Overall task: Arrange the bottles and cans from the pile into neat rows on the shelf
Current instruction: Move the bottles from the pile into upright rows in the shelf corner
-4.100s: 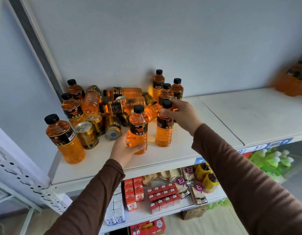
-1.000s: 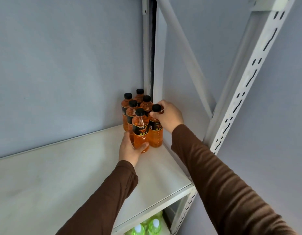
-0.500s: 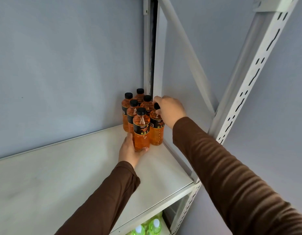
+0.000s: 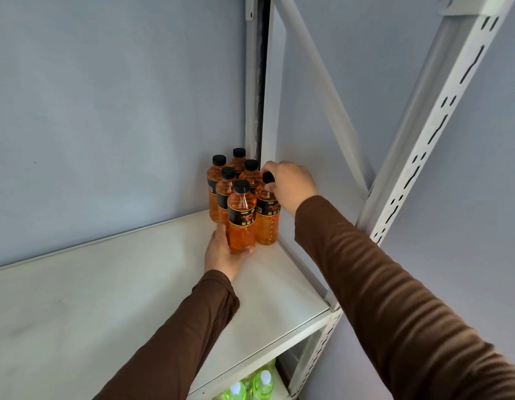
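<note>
Here, left hand [image 4: 224, 255] cups front bottle [image 4: 241, 217]; right hand [image 4: 291, 184] pinches neighbour's cap [image 4: 267, 177].

Glossy clear plastic bottles [image 4: 241, 223]; matt white metal shelf [image 4: 135, 284]; ribbed cloth sleeve [image 4: 394, 298].

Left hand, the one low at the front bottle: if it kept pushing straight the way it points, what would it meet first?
The left hand already cups the front orange bottle. Straight on, that bottle would likely meet the bottle behind it; any gap between them is hard to judge.
</note>
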